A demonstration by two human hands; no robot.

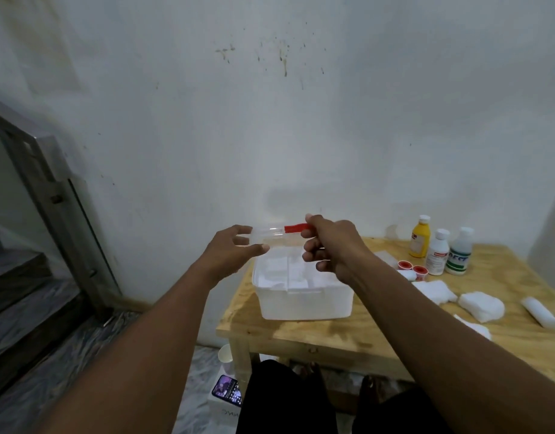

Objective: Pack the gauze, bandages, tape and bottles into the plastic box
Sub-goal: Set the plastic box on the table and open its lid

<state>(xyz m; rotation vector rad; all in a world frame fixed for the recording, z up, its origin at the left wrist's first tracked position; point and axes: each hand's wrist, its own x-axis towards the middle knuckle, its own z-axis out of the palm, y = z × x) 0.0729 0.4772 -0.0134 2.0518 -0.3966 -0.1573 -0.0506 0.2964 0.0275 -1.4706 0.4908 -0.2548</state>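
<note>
- The left hand (235, 249) is pinching the clear end of the lid (270, 239).
- The right hand (329, 245) is gripping the lid's red handle (298, 228), holding it above the plastic box (304, 305).
- The bottles (439, 252), tape (420, 270) and gauze (481, 306) are waiting unpacked on the bench (379, 339). The opening step seems in hand, and the lid likely needs setting aside next.

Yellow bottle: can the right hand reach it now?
Probably not yet: the right hand grips the red handle. Once freed, nothing seems to stand between it and the yellow bottle.
</note>
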